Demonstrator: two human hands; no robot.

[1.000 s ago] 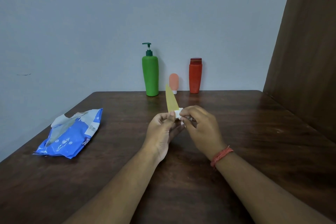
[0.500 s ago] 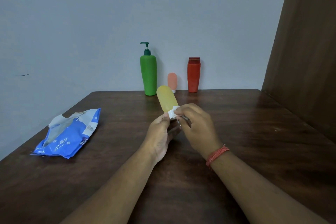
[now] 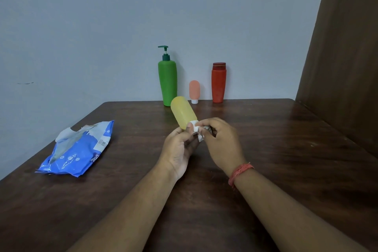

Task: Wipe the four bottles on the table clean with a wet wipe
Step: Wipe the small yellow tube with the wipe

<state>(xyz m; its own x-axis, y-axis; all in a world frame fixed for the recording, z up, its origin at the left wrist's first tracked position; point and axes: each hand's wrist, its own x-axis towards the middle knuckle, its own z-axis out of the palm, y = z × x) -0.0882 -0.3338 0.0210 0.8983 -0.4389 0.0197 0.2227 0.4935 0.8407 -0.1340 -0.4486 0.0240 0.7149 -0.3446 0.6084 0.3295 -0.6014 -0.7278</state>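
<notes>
Both hands grip yellow bottle and wipe — dark wood table, grey wall.

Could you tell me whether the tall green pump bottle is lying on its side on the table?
No, the tall green pump bottle stands upright at the far edge of the dark wooden table.

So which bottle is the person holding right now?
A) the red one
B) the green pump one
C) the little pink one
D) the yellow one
D: the yellow bottle is up off the table in the left hand, while the right hand pinches the wet wipe at its lower end; the green pump bottle, the small pink bottle and the red bottle stand by the wall.
</notes>
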